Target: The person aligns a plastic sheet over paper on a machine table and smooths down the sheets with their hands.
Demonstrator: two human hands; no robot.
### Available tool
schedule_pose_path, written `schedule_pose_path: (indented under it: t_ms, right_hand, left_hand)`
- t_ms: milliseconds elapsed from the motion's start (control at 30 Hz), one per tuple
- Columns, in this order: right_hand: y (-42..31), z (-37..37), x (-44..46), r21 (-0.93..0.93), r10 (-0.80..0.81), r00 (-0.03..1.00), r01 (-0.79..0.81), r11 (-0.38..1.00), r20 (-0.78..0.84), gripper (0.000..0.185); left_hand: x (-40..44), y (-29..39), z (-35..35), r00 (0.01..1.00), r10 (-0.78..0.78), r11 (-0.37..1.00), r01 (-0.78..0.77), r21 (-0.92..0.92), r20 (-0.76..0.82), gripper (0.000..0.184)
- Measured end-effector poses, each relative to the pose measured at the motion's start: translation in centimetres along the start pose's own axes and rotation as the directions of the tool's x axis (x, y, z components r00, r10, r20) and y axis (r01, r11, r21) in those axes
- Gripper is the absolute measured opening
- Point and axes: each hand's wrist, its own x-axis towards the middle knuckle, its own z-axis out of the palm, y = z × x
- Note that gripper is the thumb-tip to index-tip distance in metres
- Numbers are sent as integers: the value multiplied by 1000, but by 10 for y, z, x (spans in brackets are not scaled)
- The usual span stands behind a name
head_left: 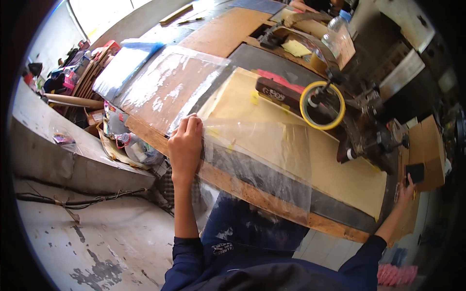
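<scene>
My left hand is closed on the edge of a clear plastic bag, at the near side of the bench. The bag stretches to the right over a beige sheet and the dark bench surface, and hangs past the wooden edge. Out at the far right, my right hand has its fingers against a small black square thing, in front of an open cardboard box. What the black thing is cannot be made out. More clear plastic lies flat to the left of my left hand.
A clamp-like machine with a dark arm and a roll of yellow-edged tape stands over the beige sheet. Behind it is a plastic bottle. Blue-tinted plastic lies at the left. Part of another person shows at the top.
</scene>
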Motion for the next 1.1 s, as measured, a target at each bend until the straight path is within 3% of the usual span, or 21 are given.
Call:
schedule_pose_path:
  t_ms: [100,200,267,367,433,600,667,1100]
  right_hand:
    - [12,-9,28,383,-39,999,33,923,8,71]
    - [-23,25,-15,366,-61,995,85,927,-77,77]
    - [-35,40,-29,337,-133,991,115,934,30,81]
    - [-61,57,-58,362,-93,994,66,930,59,89]
    - [-54,52,-52,336,-108,993,85,938,52,84]
    - [-47,49,-44,289,-103,992,77,954,74,74]
    - [-40,45,-35,257,-78,984,34,966,161,70]
    - [-41,51,-32,77,-48,987,37,996,155,73]
  left_hand:
    - [-6,19,-4,998,21,1000,-19,-19,67,7]
    - [-16,45,0,993,55,995,-45,-91,108,9]
    - [-22,65,6,988,133,982,-122,-141,73,10]
    - [-33,92,9,972,203,965,-178,-194,116,9]
    - [-38,105,12,962,240,957,-213,-198,127,7]
    - [-40,118,14,965,223,949,-184,-256,134,5]
    - [-40,118,13,972,188,956,-148,-254,140,6]
    - [-39,116,14,972,185,948,-138,-288,143,8]
